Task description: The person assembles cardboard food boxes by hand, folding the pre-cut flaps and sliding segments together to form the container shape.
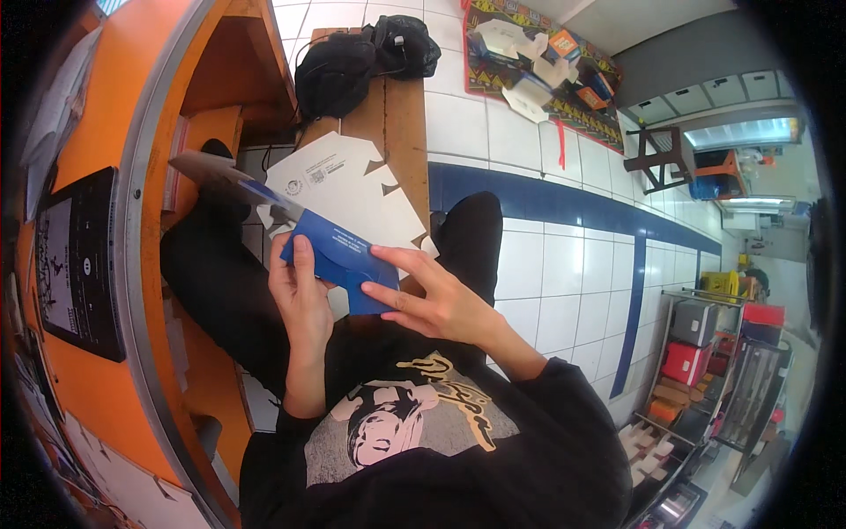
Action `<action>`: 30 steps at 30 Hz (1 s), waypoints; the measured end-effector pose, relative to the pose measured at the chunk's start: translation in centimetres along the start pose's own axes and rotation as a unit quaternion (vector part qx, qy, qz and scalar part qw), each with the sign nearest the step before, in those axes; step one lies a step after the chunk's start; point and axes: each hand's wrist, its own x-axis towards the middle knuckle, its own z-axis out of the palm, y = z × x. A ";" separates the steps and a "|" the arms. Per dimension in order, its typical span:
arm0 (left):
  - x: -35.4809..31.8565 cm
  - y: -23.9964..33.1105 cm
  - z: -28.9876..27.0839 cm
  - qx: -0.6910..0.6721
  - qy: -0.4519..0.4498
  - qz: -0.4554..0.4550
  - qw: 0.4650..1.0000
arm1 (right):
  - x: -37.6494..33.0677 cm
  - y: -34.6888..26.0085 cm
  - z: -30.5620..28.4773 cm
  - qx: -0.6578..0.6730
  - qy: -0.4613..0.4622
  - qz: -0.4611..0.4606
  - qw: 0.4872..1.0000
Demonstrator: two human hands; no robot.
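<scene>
While the left hand (pixel 300 295) grips the flat blue-and-white die-cut cardboard box blank (pixel 348 216) at its near left edge, the right hand (pixel 441 304) presses open fingers on it.

White tiled floor (pixel 529 264), orange counter (pixel 150 159), metal shelving (pixel 705 353)

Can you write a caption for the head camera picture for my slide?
Both hands, left hand and right hand, fold a blue-and-white flat cardboard box over the lap.
</scene>
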 end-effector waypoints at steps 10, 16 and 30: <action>-0.4 -2.2 0.9 -0.008 0.082 -0.040 0.996 | -0.3 0.4 3.6 -0.037 0.190 0.040 0.980; -2.5 -2.9 2.6 0.054 -0.009 -0.020 0.998 | -1.7 -0.8 2.3 -0.078 0.219 0.113 0.966; -6.8 -0.7 -1.7 0.424 -0.301 -0.310 0.796 | -3.5 -0.3 -1.4 0.120 -0.035 0.112 0.986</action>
